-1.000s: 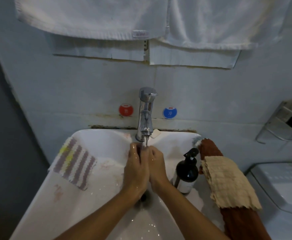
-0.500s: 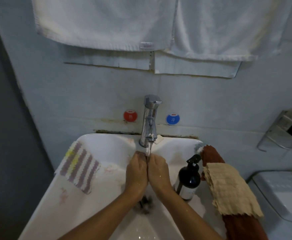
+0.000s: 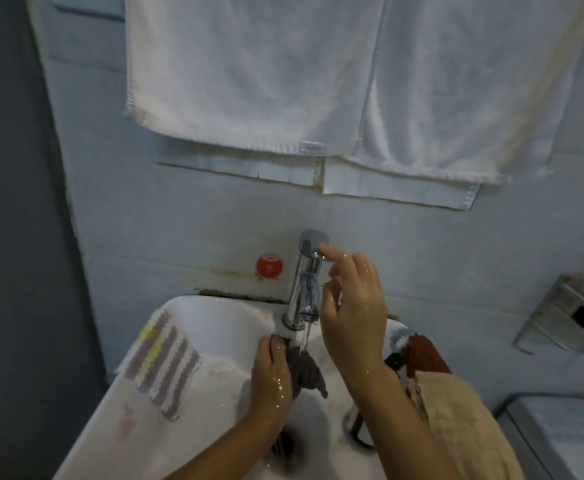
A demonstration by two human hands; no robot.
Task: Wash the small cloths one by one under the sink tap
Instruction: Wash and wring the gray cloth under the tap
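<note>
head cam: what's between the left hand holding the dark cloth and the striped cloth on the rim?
Head view: only bare wet basin between the left hand gripping the dark cloth and the striped cloth.

White towels (image 3: 249,71) hang above; red sticker (image 3: 269,267) on wall; metal rack (image 3: 567,317) right

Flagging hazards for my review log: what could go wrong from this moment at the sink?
The wet right hand reaches the tap lever with one fingertip and may slip. The grey cloth, gripped by the left hand alone, hangs above the drain and could drop there. The striped cloth overhangs the rim.
</note>
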